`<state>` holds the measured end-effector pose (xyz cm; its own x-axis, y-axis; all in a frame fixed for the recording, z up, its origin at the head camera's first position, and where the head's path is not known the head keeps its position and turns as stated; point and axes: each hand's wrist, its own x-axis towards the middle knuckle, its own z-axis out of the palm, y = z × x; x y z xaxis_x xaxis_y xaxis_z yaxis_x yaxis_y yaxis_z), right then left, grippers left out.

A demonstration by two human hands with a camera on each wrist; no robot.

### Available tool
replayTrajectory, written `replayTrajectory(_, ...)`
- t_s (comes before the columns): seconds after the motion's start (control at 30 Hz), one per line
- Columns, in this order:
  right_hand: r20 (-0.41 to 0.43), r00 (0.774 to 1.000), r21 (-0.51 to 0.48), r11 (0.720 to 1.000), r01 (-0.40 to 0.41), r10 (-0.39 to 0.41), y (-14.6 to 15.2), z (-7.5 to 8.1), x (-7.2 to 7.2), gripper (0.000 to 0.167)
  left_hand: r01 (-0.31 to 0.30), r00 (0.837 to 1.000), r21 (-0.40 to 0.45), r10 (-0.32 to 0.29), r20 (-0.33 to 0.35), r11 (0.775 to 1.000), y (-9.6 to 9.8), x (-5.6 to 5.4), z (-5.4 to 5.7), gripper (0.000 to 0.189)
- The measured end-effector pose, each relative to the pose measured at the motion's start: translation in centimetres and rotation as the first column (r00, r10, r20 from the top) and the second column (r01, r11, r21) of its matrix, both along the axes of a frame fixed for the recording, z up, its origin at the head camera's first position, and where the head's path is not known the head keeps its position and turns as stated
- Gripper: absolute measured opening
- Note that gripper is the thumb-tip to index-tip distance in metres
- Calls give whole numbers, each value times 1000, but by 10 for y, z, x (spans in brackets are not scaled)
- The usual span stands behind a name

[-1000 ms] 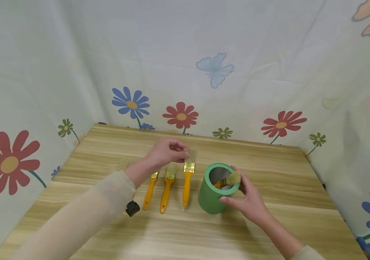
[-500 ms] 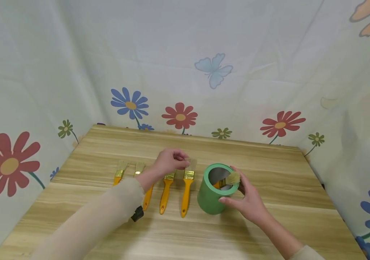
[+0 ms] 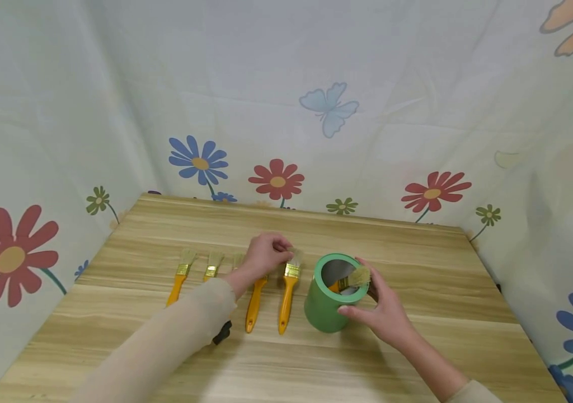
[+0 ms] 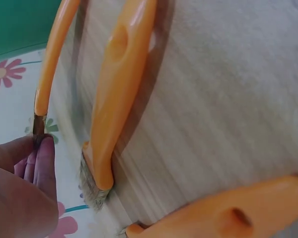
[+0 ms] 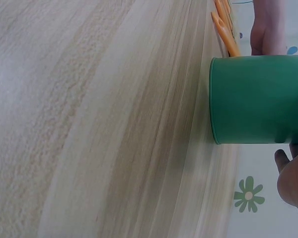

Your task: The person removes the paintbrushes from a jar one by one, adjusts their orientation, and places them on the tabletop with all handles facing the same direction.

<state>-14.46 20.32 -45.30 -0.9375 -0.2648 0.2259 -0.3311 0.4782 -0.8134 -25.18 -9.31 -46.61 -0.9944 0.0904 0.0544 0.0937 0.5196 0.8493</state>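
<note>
My left hand (image 3: 266,254) pinches the bristles of a yellow-handled paintbrush (image 3: 287,296), the one closest to the can. In the left wrist view, thumb and fingers meet at the bristles just past the metal band of that paintbrush (image 4: 49,64). My right hand (image 3: 384,310) grips a green cylindrical can (image 3: 327,308), thumb at the near side of its rim and fingers at the far side. The can stands upright with its mouth open. Inside it leans another paintbrush (image 3: 352,278), bristles up against the rim. Much of the right hand is cut off in the right wrist view.
Left of the held brush lie several similar paintbrushes, such as a leftmost brush (image 3: 179,277) and a nearer brush (image 3: 254,305), bristles away from me. My left sleeve (image 3: 186,324) covers some handles. Flower-printed cloth (image 3: 246,112) hangs around the wooden table (image 3: 417,263).
My left hand has drawn the pinched paintbrush slightly toward me, mostly in the first half second. The left forearm has shifted right, uncovering leftmost brushes. My right hand and the can keep their place.
</note>
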Motion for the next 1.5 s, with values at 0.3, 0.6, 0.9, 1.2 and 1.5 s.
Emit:
replayTrajectory(0.3,-3,1000,0,1000,0,0,-2,1,0,101,-39,998,-44,36,-55,998,1,-1,-9,6)
replayTrajectory(0.6,-12,1000,3,1000,-6,6,-2,2,0,101,-89,994,-67,84,-72,994,2,-1,-11,5)
replayTrajectory(0.9,-14,1000,0,1000,-6,6,-2,2,0,100,-118,992,-87,114,-48,989,5,-3,-13,5)
replayTrajectory(1.2,-8,1000,2,1000,-1,1,-2,1,1,101,-123,992,-79,120,-34,989,7,-4,-15,5)
replayTrajectory(1.5,-9,1000,1,1000,1,-1,-1,0,1,100,-131,991,-97,127,-49,987,3,-2,-11,5)
